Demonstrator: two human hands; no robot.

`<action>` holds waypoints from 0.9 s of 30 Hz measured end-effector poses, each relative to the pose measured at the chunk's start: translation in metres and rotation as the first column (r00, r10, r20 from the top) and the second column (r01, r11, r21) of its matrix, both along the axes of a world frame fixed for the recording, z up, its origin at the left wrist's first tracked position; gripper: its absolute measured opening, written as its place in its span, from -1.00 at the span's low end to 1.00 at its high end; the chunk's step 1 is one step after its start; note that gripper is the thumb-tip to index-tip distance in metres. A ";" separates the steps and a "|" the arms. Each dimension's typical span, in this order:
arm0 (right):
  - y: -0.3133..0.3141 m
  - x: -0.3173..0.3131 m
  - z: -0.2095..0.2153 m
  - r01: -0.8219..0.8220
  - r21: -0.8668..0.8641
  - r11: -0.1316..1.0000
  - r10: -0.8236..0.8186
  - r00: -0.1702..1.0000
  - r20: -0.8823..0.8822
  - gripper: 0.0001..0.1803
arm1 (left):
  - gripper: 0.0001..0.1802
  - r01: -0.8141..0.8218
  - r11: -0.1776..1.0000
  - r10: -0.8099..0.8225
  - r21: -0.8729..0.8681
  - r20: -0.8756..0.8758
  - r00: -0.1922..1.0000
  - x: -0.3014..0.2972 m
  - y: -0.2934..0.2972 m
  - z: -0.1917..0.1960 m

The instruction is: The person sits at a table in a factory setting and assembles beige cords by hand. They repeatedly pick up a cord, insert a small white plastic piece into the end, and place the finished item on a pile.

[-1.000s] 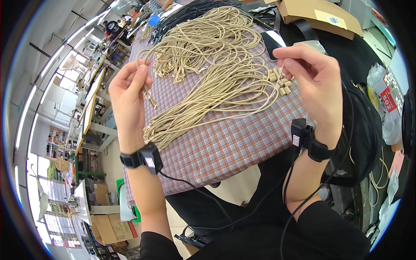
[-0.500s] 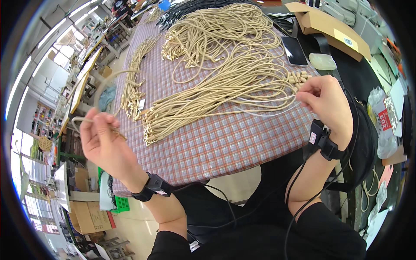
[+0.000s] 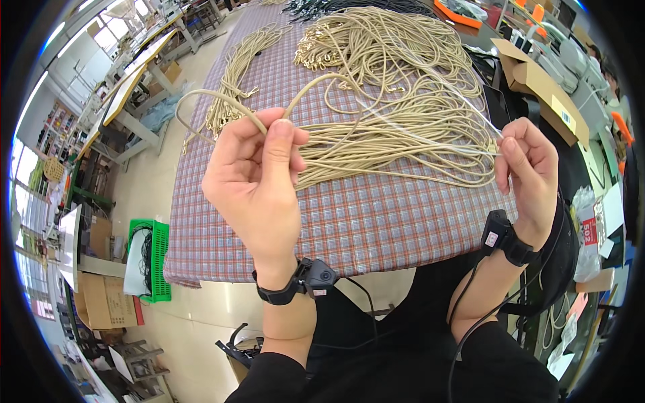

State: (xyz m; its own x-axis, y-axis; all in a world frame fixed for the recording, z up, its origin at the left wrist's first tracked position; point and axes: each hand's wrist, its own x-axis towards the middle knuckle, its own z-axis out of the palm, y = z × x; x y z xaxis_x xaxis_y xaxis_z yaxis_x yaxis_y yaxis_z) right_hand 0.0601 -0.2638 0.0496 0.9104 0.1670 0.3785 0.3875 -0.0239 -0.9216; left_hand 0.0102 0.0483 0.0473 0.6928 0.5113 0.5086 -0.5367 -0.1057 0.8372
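The left hand is up in front of the table, fingers pinched together on a loop of beige cord. The right hand is just right of the table's near edge, fingers closed on the far end of that cord w/ a thin clear bit. The cord hangs in the air between both hands, above the checked cloth.

What could go wrong, I think: the loose loop could catch on the big cord pile under it and drag more cords along, b/c they lie so close. A slack pinch could let the end slip out & drop back in the pile. Then it gets mixed up.

Boxes etc: left of the table, down on the floor, a green basket w/ dark stuff in it, can't tell what. Right of the table, farther off, an open brown box; inside is hidden.
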 end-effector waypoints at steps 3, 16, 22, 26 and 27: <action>0.007 -0.001 0.001 -0.039 0.002 0.999 0.040 0.999 -0.017 -0.84 | -0.87 -0.010 0.999 0.011 -0.044 0.026 1.000 -0.002 0.001 0.002; 0.074 0.021 -0.026 -0.010 0.316 0.949 0.090 0.966 -0.241 -0.82 | -0.89 0.682 0.730 -0.682 -0.042 0.009 0.731 -0.046 -0.076 0.004; 0.074 0.022 -0.040 -0.054 0.771 0.635 0.390 0.884 -0.259 -0.81 | -0.86 0.868 0.495 -0.802 0.032 -0.366 0.471 -0.049 -0.090 -0.001; 0.060 0.036 -0.044 0.046 0.934 0.354 0.429 0.879 -0.206 -0.81 | -0.83 0.783 0.210 -0.625 0.585 -0.535 0.568 -0.040 -0.064 0.002; 0.048 0.040 -0.047 -0.024 0.961 0.275 0.504 0.855 -0.123 -0.80 | -0.80 0.747 0.187 -0.560 0.638 -0.556 0.615 -0.043 -0.058 0.009</action>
